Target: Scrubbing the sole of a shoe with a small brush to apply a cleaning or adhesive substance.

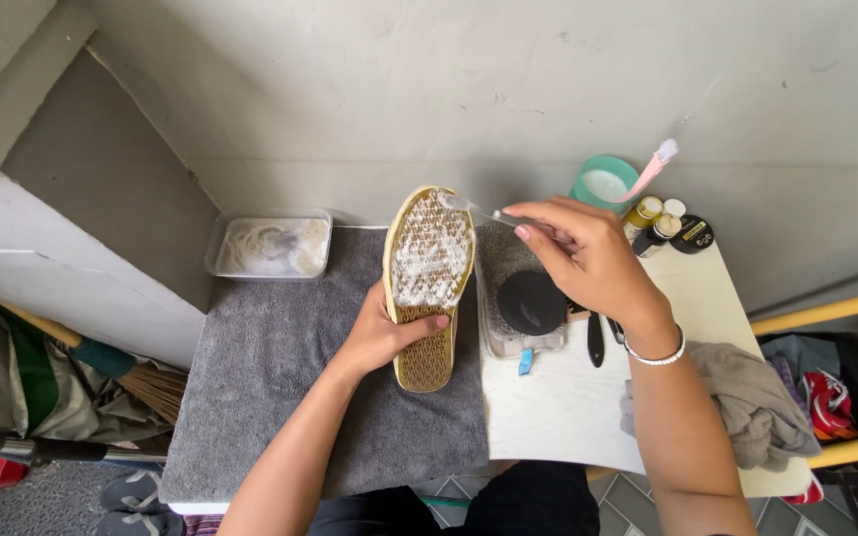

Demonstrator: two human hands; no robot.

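While a tan shoe sole (428,288) is gripped sole-up by the left hand (381,335) over a grey towel (280,377), foam-covered tread, clear toothbrush (474,207) pinched by the right hand (588,253).

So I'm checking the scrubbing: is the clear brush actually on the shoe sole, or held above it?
Touching. The head view shows the brush in the right hand, its head pressed into foam on the shoe sole.

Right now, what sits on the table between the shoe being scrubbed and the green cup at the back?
In the head view, the right hand with its clear brush lies between the shoe and green cup; a clear tray holding a round black lid sits just below.
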